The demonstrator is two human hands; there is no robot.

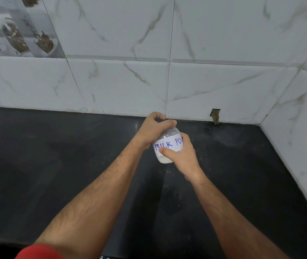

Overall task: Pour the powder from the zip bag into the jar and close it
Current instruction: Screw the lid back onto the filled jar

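Note:
A small clear jar (167, 144) with white powder in its bottom and a white label reading "MILK POW" in blue stands on the black counter (74, 165) near the back wall. My left hand (153, 128) is curled over the top of the jar and hides the lid. My right hand (181, 156) grips the jar's body from the right, thumb across the label. No zip bag is in view.
White marble-pattern wall tiles (205, 81) close the back and the right side, forming a corner at the far right. A chipped hole in the tile (215, 114) sits just right of the jar. A few powder specks lie on the counter below the jar.

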